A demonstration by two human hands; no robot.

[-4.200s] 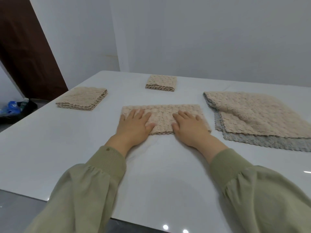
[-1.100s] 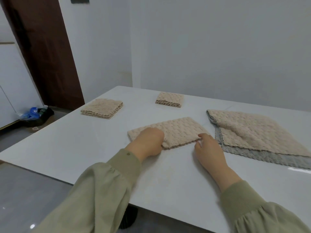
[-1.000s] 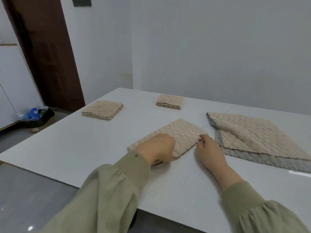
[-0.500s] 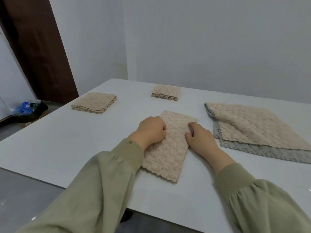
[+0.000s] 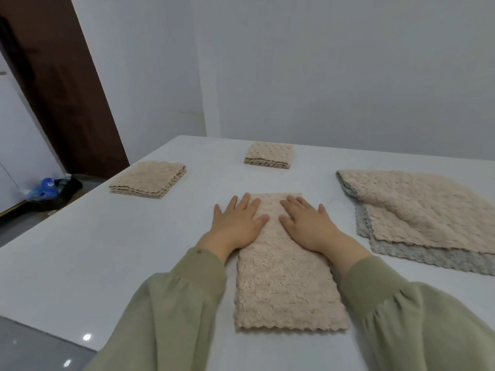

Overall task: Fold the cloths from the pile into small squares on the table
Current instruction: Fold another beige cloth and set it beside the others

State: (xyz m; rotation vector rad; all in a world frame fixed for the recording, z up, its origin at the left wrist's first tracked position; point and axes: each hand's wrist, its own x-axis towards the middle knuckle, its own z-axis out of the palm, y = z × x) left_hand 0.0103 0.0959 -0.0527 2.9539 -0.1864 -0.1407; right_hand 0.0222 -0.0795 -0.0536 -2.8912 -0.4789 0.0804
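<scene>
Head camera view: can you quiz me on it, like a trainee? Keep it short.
1. True or false: the left hand and the right hand both press on the long cloth with straight fingers.
2. On which side of the long cloth does the pile of unfolded cloths lie? A) the person's left B) the person's right C) under it
3. Fill in: ___ folded stacks lie beyond the hands on the table.
Key: 1 true; 2 B; 3 two, the wide stack and the small stack.
</scene>
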